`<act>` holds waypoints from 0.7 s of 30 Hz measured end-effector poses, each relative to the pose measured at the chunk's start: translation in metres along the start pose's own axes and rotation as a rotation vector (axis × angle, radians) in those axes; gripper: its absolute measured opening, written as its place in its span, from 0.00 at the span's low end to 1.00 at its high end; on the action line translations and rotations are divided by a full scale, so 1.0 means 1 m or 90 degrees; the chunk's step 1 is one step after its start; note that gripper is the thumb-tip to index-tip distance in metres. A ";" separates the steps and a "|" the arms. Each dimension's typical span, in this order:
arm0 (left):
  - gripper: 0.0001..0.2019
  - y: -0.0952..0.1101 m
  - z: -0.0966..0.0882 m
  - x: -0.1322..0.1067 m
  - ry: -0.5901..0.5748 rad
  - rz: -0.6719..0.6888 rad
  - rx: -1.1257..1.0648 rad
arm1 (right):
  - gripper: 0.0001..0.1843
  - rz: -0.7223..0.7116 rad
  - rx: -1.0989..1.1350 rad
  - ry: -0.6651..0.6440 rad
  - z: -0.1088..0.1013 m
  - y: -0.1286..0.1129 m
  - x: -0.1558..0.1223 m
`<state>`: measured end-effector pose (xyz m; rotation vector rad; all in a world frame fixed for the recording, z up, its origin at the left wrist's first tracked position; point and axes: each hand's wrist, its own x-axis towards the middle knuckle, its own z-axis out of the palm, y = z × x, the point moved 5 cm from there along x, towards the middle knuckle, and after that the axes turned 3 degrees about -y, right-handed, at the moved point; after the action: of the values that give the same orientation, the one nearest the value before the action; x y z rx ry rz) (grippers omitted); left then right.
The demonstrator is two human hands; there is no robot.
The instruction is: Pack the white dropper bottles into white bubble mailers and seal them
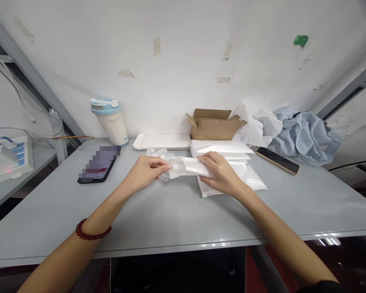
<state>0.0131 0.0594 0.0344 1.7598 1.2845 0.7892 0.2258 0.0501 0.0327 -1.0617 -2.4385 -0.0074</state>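
Note:
Both of my hands hold one small clear plastic pouch (187, 167) just above the grey table (171, 215). My left hand (148, 171) pinches its left end with closed fingers. My right hand (221, 173) grips its right end, fingers curled over it. Under my right hand lies a stack of white bubble-wrap bags (232, 162). A few small clear plastic pieces (160, 154) lie behind the pouch. A red bead bracelet (91, 232) circles my left wrist.
A black phone (99, 165) lies at the left, a second phone (277, 160) at the right. At the back stand a white and blue cup (111, 122), a white tray (161, 141), an open cardboard box (213, 124) and crumpled blue cloth (305, 136). A power strip (7, 156) sits far left.

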 end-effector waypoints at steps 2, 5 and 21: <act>0.13 -0.001 0.009 -0.001 -0.021 -0.003 -0.005 | 0.23 -0.023 0.010 -0.008 0.003 -0.007 -0.001; 0.12 0.000 0.024 -0.003 -0.031 0.044 0.026 | 0.25 -0.046 0.004 -0.009 0.009 -0.017 -0.002; 0.16 0.006 -0.001 -0.009 0.215 0.082 0.087 | 0.24 -0.044 -0.001 0.038 -0.006 -0.011 -0.001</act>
<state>0.0124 0.0496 0.0396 1.8880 1.4839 1.1337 0.2208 0.0407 0.0397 -0.9637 -2.4203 -0.0625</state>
